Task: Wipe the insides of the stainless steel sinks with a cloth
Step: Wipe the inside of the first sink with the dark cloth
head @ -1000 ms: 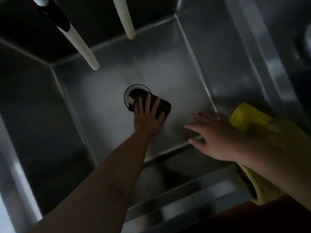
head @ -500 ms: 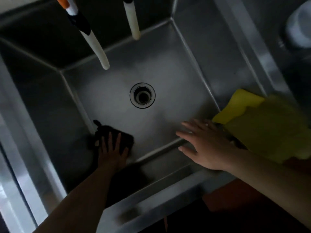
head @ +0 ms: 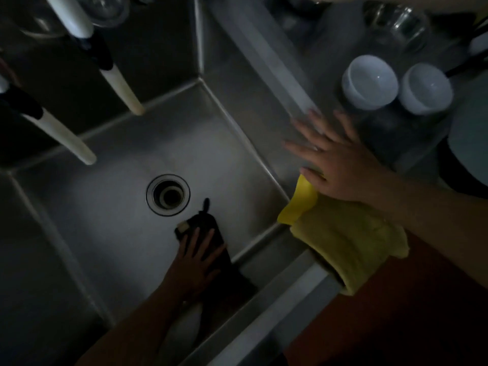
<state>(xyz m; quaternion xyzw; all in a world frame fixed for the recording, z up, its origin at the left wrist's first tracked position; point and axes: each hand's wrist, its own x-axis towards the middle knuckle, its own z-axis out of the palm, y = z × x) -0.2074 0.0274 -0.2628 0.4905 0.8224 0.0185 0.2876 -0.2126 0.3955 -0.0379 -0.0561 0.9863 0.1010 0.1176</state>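
A deep stainless steel sink (head: 105, 228) fills the view, with a round drain (head: 168, 194) in its floor. My left hand (head: 196, 260) lies flat, fingers spread, pressing a dark cloth (head: 208, 233) onto the sink floor just below and right of the drain. My right hand (head: 335, 159) rests open on the sink's right rim, fingers apart, holding nothing. A yellow cloth (head: 343, 239) is draped over the front right corner of the rim, its upper end partly under my right wrist.
Two white hose spouts (head: 124, 93) (head: 63, 138) hang over the back of the basin. On the right counter stand two white bowls (head: 369, 83) (head: 425, 88), with glassware (head: 396, 25) behind them. A steel front ledge (head: 277, 310) runs along the near side.
My left hand slid the dark cloth from the drain to the front left corner, then right to below the drain. My right hand moved up onto the right rim; the view shifted right.
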